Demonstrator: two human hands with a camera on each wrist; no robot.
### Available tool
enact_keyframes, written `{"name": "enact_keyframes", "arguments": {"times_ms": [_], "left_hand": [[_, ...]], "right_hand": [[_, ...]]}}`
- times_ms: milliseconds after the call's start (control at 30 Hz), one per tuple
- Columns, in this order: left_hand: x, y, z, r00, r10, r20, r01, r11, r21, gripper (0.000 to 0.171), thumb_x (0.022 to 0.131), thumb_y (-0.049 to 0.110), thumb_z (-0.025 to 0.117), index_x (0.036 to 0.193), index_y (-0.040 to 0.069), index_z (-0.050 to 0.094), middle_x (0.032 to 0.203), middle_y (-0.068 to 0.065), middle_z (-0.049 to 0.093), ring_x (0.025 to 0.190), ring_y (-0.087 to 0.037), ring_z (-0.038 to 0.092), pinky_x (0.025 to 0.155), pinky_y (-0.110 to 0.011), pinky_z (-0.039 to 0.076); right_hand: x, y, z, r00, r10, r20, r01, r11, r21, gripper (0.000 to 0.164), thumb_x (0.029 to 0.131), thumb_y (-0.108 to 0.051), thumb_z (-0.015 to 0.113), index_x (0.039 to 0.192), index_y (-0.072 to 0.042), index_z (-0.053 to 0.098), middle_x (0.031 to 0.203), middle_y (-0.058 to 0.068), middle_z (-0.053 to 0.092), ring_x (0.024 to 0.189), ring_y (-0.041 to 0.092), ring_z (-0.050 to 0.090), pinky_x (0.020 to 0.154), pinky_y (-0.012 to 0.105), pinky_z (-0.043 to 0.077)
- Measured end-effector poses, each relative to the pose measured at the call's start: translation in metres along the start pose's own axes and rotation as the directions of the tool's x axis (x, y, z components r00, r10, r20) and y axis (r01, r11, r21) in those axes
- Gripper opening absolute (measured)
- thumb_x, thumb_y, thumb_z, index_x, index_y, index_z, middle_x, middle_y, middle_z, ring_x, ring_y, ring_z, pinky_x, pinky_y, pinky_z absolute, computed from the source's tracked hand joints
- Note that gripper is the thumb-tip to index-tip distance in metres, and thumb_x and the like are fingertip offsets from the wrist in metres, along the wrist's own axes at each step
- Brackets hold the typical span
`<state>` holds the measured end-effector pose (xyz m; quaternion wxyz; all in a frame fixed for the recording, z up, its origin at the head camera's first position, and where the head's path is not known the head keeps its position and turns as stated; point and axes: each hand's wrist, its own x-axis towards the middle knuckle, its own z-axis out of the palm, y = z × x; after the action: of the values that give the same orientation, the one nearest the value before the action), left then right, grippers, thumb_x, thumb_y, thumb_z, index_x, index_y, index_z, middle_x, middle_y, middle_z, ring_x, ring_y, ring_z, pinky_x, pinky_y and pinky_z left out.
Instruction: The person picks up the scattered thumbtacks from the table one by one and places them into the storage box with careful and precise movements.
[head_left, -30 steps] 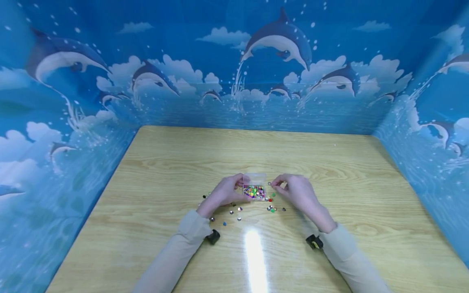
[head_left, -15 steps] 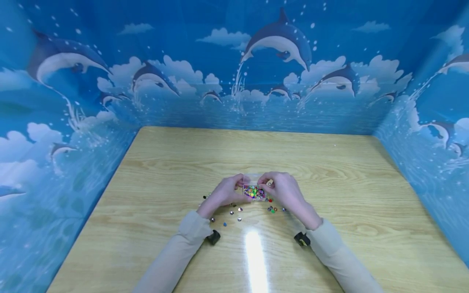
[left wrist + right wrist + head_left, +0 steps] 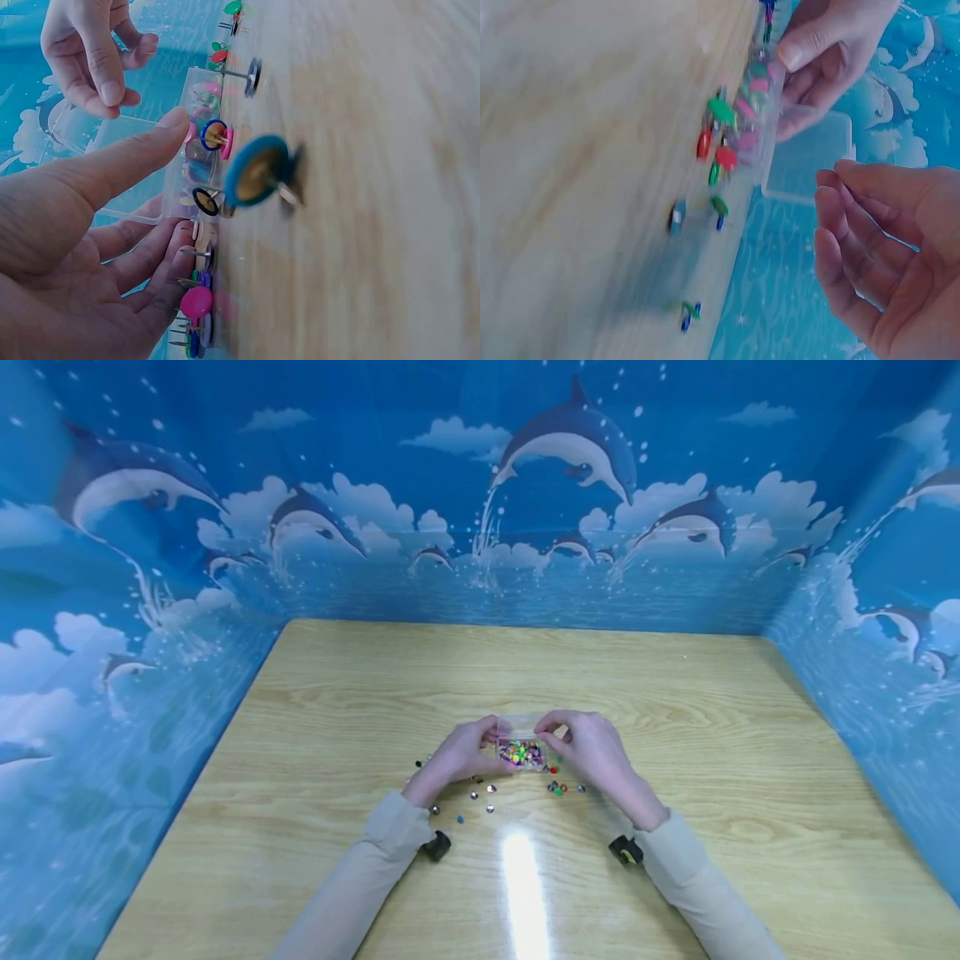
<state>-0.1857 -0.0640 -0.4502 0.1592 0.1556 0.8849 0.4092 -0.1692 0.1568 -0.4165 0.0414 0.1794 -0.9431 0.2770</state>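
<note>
A small clear plastic box [image 3: 544, 758], filled with colourful thumbtacks [image 3: 517, 752], stands on the table with its hinged lid [image 3: 810, 154] raised at the back. My left hand [image 3: 467, 752] grips the box at its left side, thumb along the front and fingers behind. Just right of the lid hovers my right hand [image 3: 596, 747], its fingers loosely bent. Thumb and forefinger tips come close together in the right wrist view, and nothing shows between them. Close to the left wrist camera lies a teal thumbtack [image 3: 255, 171], pin outward.
Loose thumbtacks lie on both sides of the box, among them a blue thumbtack [image 3: 460, 819] in front of the left hand and a red thumbtack [image 3: 553, 770] at the box's right corner. The wooden table [image 3: 375, 677] meets a blue dolphin-print backdrop [image 3: 420, 585] behind.
My right hand has come left from beside the box to over its right edge, then drawn back slightly to the right. The left hand and box have stayed in place.
</note>
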Motion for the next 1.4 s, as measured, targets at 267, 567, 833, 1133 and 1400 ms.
{"name": "enact_keyframes", "arguments": {"times_ms": [267,567,833,1133,1400], "left_hand": [[-0.001,0.001,0.000,1.000,-0.031,0.005,0.031,0.999,-0.009,0.061,0.078,0.026,0.088,0.131,0.016,0.060,0.131,-0.010,0.063,0.118,-0.029,0.058,0.103,-0.046,0.050],[-0.001,0.001,0.000,1.000,-0.025,0.005,0.025,1.000,-0.008,0.061,0.078,0.027,0.088,0.131,0.015,0.060,0.130,-0.010,0.063,0.119,-0.030,0.058,0.104,-0.046,0.050],[0.000,0.001,0.000,1.000,-0.023,0.005,0.023,1.000,-0.009,0.061,0.078,0.026,0.088,0.132,0.015,0.060,0.131,-0.010,0.064,0.119,-0.029,0.059,0.104,-0.044,0.049],[0.000,0.000,0.000,1.000,-0.024,0.005,0.024,1.000,-0.008,0.062,0.078,0.026,0.088,0.133,0.015,0.060,0.133,-0.009,0.063,0.121,-0.029,0.058,0.106,-0.044,0.048],[0.000,0.000,-0.001,1.000,-0.016,0.005,0.016,1.000,-0.004,0.062,0.078,0.027,0.088,0.132,0.014,0.060,0.132,-0.009,0.063,0.119,-0.029,0.059,0.105,-0.044,0.049]], "right_hand": [[-0.004,0.023,-0.018,0.997,0.079,0.022,-0.078,0.996,-0.038,0.012,0.092,-0.016,0.075,0.102,-0.011,0.076,0.093,0.006,0.077,0.063,0.009,0.063,0.056,0.027,0.053],[-0.008,0.046,-0.018,0.994,0.056,0.098,-0.046,0.994,-0.094,0.011,0.087,-0.009,0.077,0.097,-0.010,0.077,0.096,0.008,0.077,0.074,0.019,0.070,0.071,0.039,0.059],[-0.011,0.051,-0.019,0.984,0.106,0.140,-0.089,0.988,-0.125,0.015,0.080,-0.005,0.081,0.092,-0.012,0.076,0.095,0.006,0.074,0.081,0.023,0.068,0.075,0.045,0.056],[-0.013,0.053,-0.018,0.984,0.111,0.140,-0.087,0.983,-0.163,0.008,0.083,-0.007,0.080,0.087,-0.012,0.077,0.086,0.005,0.076,0.073,0.018,0.069,0.065,0.034,0.055],[-0.012,0.043,-0.019,0.988,0.076,0.138,-0.054,0.986,-0.155,0.004,0.087,-0.015,0.078,0.090,-0.012,0.077,0.084,0.003,0.076,0.071,0.015,0.068,0.068,0.037,0.056]]}}
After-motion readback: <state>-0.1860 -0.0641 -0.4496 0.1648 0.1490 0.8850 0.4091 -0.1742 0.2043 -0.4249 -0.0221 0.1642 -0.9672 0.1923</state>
